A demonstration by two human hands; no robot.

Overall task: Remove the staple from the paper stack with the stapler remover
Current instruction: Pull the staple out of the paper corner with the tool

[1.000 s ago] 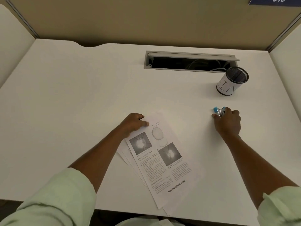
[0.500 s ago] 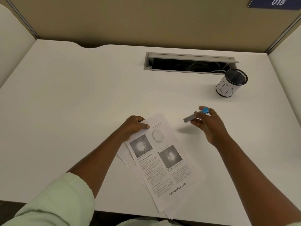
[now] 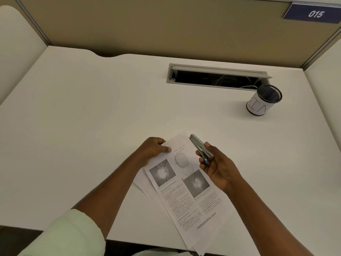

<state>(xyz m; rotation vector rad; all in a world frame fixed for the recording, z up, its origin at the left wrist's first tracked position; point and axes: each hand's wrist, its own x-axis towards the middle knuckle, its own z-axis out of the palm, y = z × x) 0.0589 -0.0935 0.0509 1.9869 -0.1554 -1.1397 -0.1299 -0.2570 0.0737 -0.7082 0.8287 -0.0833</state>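
A fanned stack of printed paper (image 3: 186,196) lies on the white desk (image 3: 92,117), near its front edge. My left hand (image 3: 153,149) presses down on the stack's top left corner, fingers curled and thumb flat on the top sheet. My right hand (image 3: 215,167) holds the metal stapler remover (image 3: 200,145), which has a blue grip, just above the stack's top right part. Its metal jaws point up and to the left. The staple itself is too small to make out.
A black mesh pen cup (image 3: 263,100) with a white label stands at the back right. Behind it a grey cable slot (image 3: 217,75) is open in the desk. Beige partition walls close the desk on three sides.
My right hand has lifted the stapler remover from the desk on the right and carried it left, over the paper's top edge. My left hand has stayed on the stack.
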